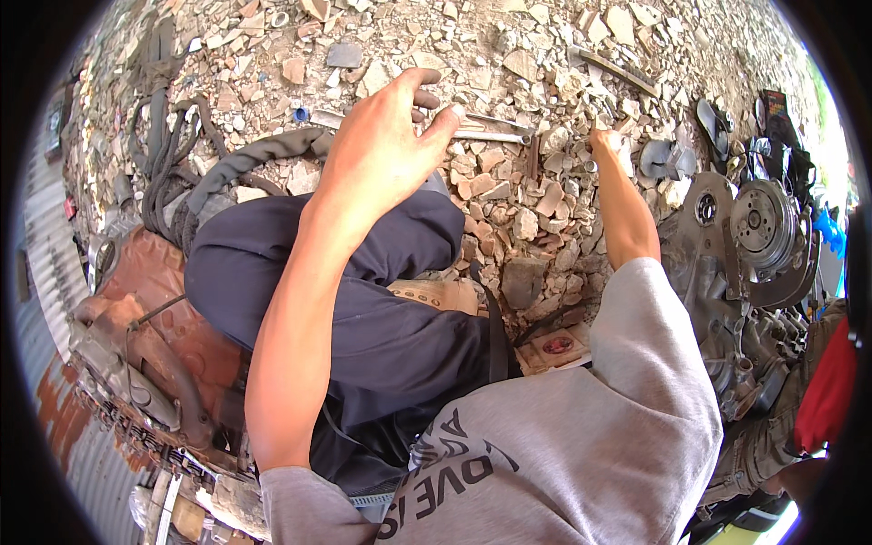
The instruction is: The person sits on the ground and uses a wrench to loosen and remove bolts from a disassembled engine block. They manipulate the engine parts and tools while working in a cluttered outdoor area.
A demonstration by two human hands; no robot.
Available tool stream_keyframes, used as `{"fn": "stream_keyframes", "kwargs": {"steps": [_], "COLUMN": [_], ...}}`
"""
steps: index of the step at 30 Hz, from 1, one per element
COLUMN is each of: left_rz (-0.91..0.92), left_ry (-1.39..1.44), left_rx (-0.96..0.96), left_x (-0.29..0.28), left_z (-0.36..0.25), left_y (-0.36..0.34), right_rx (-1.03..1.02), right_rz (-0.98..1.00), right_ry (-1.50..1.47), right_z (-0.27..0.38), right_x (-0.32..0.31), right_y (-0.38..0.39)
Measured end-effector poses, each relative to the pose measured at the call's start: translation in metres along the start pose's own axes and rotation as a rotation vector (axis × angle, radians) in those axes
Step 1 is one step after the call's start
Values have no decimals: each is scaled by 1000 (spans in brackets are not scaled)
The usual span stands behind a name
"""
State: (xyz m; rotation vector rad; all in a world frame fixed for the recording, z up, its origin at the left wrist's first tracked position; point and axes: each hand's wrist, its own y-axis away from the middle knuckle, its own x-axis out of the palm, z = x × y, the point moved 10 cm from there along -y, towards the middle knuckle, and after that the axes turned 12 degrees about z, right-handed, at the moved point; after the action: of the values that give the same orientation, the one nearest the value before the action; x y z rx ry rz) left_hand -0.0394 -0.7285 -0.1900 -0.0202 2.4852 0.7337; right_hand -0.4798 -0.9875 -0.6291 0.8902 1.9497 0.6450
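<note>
My left hand (400,136) is raised in the upper middle, fingers loosely curled and thumb held apart, with nothing visible in its grip. Just behind it, long silver wrenches (490,136) lie on the broken rubble. My right hand (609,141), at the upper right, has its fingers closed down among the stones; whatever they hold is too small or hidden to make out. A short brown metal piece (534,154) lies left of that hand, and a grey metal part (663,160) is to its right. A dark bar (618,74) rests farther back.
A rusty engine part (173,318) is at left beside corrugated sheeting (54,254); thick dark hoses (182,163) lie above it. Metal machinery with a pulley (763,222) stands at right. Another person's leg (754,427) shows at lower right. My bent knee (236,263) is below my left hand.
</note>
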Motion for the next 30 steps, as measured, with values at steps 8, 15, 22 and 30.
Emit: {"fn": "stream_keyframes", "kwargs": {"steps": [8, 15, 22, 30], "left_rz": [-71, -517, -835, -1010], "left_ry": [110, 471, 927, 1125], "left_rx": [21, 209, 259, 425], "left_x": [-18, -89, -112, -100], "left_z": [-1, 15, 52, 93], "left_y": [6, 105, 302, 442], "right_rx": [-688, -1488, -1911, -2121], "right_rz": [-154, 92, 468, 1014], "right_ry": [-1406, -1170, -814, -363], "right_z": [55, 126, 126, 126], "right_x": [-82, -163, -138, -56], "right_y": [245, 591, 813, 937]}}
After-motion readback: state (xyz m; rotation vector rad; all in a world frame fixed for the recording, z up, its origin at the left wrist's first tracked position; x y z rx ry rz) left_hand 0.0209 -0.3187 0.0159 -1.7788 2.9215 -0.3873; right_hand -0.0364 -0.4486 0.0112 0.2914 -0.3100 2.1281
